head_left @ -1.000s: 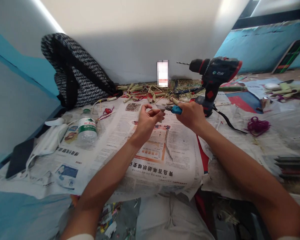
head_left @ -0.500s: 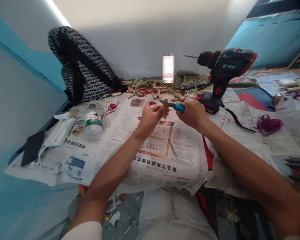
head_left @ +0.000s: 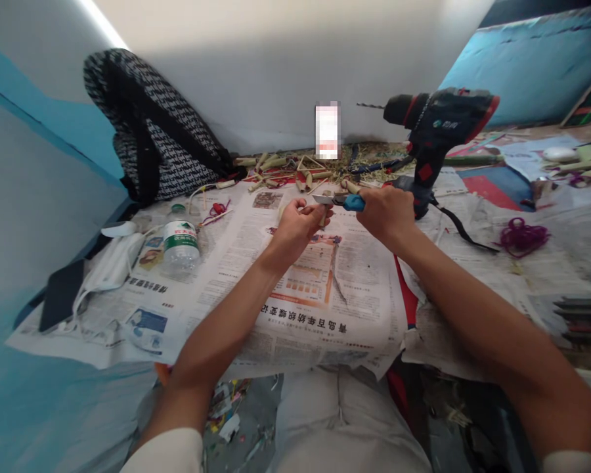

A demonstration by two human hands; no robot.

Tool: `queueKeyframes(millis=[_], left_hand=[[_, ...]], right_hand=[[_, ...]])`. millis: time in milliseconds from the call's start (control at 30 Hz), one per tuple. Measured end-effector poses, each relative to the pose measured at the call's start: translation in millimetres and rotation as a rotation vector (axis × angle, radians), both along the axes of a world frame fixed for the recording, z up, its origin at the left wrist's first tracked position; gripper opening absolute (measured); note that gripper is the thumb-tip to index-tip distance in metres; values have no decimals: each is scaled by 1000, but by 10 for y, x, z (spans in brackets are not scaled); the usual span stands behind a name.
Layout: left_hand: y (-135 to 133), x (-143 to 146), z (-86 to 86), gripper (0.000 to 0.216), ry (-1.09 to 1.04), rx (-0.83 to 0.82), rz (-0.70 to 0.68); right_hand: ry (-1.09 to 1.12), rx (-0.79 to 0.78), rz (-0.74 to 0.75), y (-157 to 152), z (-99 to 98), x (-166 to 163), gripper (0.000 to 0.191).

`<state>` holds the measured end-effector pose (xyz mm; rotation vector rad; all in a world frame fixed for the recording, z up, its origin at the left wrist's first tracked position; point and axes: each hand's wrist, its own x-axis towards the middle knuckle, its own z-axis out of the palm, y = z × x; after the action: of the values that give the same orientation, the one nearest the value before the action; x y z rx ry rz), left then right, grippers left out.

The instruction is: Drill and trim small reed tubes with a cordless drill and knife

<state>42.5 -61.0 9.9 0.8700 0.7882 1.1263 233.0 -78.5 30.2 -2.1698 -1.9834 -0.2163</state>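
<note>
My right hand (head_left: pixel 388 213) is closed round a blue-handled knife (head_left: pixel 342 200) whose blade points left. My left hand (head_left: pixel 298 226) is just left of it, its fingers pinched on a short pale stick piece (head_left: pixel 324 213) right under the blade. Both hands hover above newspaper (head_left: pixel 300 289) spread over the table. A thin sliver (head_left: pixel 335 272) lies on the paper below the hands.
A cordless drill (head_left: pixel 431 141) stands behind my right hand. Cut bamboo pieces (head_left: pixel 285 172) litter the back edge. A water bottle (head_left: pixel 180 242), white masks (head_left: pixel 111 263) and a dark phone (head_left: pixel 62 292) lie left. Purple cord (head_left: pixel 522 235) lies right. A patterned bag (head_left: pixel 152 131) leans on the wall.
The knife blade has come level over the piece in my left hand. Both hands stay close together; the camera view has shifted slightly.
</note>
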Motion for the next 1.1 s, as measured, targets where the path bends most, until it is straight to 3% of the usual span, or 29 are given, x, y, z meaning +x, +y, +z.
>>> queueKeyframes(millis=[333,700,900,1100], left_hand=[[120,-57,132,29,16,-34,-140],[170,-46,120,33,-8,-42,-63],[145,66,92,44,-85,-58,19],[45,183,91,40,-123,-70,82]], right_hand=[[-21,71,-48,64,86,-5,36],[-51,120,-93,127,100,-79,33],[-92,123,-116,128,93,-100,35],[-75,113,-99,117,150,-136,34]])
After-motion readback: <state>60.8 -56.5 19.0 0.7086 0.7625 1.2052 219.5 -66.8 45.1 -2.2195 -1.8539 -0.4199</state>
